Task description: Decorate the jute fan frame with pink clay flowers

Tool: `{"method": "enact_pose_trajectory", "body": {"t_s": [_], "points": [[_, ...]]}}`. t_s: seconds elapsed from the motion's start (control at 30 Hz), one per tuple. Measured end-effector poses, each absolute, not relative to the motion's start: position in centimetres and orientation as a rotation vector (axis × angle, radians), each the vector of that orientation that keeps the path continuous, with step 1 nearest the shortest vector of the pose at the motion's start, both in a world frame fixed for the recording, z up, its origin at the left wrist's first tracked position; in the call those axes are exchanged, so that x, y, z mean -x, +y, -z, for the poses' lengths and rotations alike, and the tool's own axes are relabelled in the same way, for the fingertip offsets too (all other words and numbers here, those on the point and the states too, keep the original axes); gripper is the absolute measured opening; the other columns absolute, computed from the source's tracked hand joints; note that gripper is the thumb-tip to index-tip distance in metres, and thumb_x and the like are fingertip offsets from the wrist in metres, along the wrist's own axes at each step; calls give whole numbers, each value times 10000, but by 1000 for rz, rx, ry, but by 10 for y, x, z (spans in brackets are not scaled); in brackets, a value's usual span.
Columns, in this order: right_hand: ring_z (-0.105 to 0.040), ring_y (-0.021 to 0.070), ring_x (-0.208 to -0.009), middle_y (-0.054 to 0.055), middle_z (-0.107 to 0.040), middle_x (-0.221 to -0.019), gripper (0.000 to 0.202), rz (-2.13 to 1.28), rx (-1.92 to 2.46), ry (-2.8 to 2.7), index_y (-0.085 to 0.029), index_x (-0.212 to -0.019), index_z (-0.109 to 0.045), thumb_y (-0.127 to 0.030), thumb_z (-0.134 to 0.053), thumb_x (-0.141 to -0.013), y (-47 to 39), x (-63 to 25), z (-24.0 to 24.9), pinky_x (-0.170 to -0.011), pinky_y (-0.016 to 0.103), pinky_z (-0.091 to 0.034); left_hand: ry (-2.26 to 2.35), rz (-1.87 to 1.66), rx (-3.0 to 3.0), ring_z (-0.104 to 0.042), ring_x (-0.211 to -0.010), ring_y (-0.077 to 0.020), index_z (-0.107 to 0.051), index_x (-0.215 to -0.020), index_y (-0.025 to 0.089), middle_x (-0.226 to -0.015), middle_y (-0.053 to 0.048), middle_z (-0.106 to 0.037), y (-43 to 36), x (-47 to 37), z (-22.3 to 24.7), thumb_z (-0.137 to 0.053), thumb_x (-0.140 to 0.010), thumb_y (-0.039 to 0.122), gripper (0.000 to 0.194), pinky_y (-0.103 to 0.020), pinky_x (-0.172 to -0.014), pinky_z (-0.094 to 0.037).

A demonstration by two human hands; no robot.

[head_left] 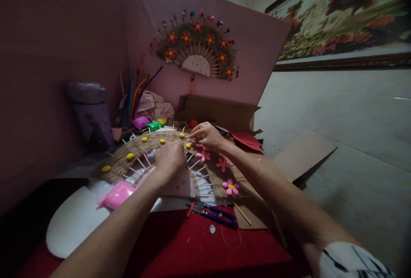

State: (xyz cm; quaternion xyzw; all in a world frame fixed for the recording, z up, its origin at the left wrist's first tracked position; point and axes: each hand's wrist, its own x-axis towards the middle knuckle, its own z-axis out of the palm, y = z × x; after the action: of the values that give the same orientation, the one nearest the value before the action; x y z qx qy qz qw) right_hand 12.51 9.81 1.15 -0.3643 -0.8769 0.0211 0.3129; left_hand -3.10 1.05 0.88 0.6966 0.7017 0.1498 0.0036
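red cloth [173, 243] exposed nr fan [153, 142] front edge; twine-banded, pink-flowered; l hand [171, 159] curled, r hand [208, 137] bent, grasps can't be told

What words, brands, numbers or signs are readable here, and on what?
None can be read.
Framed picture: any lettering is too small or blurred.
Purple tumbler: a dark shape, no legible lettering.
Pink packet: none legible.
Woven fan: no lettering visible.

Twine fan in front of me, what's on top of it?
Pink flowers line the right side of the fan, yellow dots further left. Whatever lies beneath your left hand and right hand is hidden.
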Motion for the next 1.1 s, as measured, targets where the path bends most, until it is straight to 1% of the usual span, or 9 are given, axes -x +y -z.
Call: {"method": "enact_pose_trajectory", "body": {"t_s": [0.2, 0.3, 0.4, 0.47, 0.53, 0.63, 0.77, 0.9, 1.1], "points": [[-549, 180, -863, 37, -703, -843, 59, -41, 958, -2327, -229, -703, -761, -190, -787, -667, 94, -122, -13, -798, 316, -419, 2188, -484, -2199, -672, -892, -323, -728, -934, 189, -895, -165, -722, 11, 32, -7, -472, -787, 277, 308, -371, -683, -493], [-551, 178, -868, 37, -699, -841, 46, -19, 957, -2343, -225, -709, -760, -180, -754, -704, 92, -121, -14, -815, 323, -419, 2176, -498, -2207, -671, -897, -328, -731, -908, 189, -907, -165, -722, 11, 32, -7, -487, -784, 297, 294, -377, -688, -494], [-541, 180, -901, 35, -695, -898, 126, 24, 963, -2329, -247, -819, -763, -162, -687, -765, 92, -120, -15, -822, 328, -421, 2175, -506, -2203, -671, -894, -343, -731, -893, 178, -897, -174, -721, 11, 33, -8, -479, -786, 297, 299, -390, -684, -494], [-527, 186, -930, 34, -683, -944, 239, 102, 989, -2337, -268, -933, -749, -117, -648, -777, 92, -118, -15, -830, 334, -417, 2174, -510, -2198, -671, -893, -349, -731, -891, 173, -881, -178, -720, 11, 33, -8, -472, -786, 293, 304, -395, -682, -494], [-501, 201, -985, 44, -662, -1011, 330, 210, 1026, -2378, -289, -1041, -716, -108, -636, -777, 91, -116, -15, -850, 349, -404, 2166, -512, -2205, -671, -892, -351, -730, -897, 173, -869, -180, -720, 12, 33, -8, -466, -787, 290, 310, -397, -682, -494], [-445, 237, -1079, 64, -616, -1130, 350, 394, 1042, -2459, -328, -1131, -670, -195, -632, -809, 87, -113, -15, -865, 379, -373, 2163, -526, -2225, -672, -890, -349, -727, -913, 174, -872, -180, -719, 12, 33, -6, -455, -789, 280, 317, -396, -676, -494], [-402, 268, -1128, 72, -578, -1191, 330, 590, 960, -2559, -368, -1148, -651, -303, -623, -826, 84, -110, -18, -855, 401, -333, 2158, -539, -2256, -675, -884, -338, -721, -927, 171, -868, -177, -719, 13, 33, -4, -439, -796, 263, 325, -383, -668, -494], [-381, 274, -1147, 84, -565, -1211, 322, 714, 903, -2613, -348, -1139, -653, -306, -620, -821, 80, -108, -22, -854, 401, -306, 2161, -546, -2275, -676, -895, -337, -714, -968, 177, -858, -177, -719, 13, 33, -3, -423, -806, 249, 341, -379, -666, -495], [-378, 280, -1152, 103, -564, -1201, 235, 759, 879, -2629, -288, -1033, -694, -356, -586, -835, 76, -104, -26, -857, 408, -292, 2174, -534, -2292, -679, -889, -338, -715, -961, 168, -849, -180, -720, 12, 32, -3, -427, -807, 246, 335, -376, -668, -500]]}}
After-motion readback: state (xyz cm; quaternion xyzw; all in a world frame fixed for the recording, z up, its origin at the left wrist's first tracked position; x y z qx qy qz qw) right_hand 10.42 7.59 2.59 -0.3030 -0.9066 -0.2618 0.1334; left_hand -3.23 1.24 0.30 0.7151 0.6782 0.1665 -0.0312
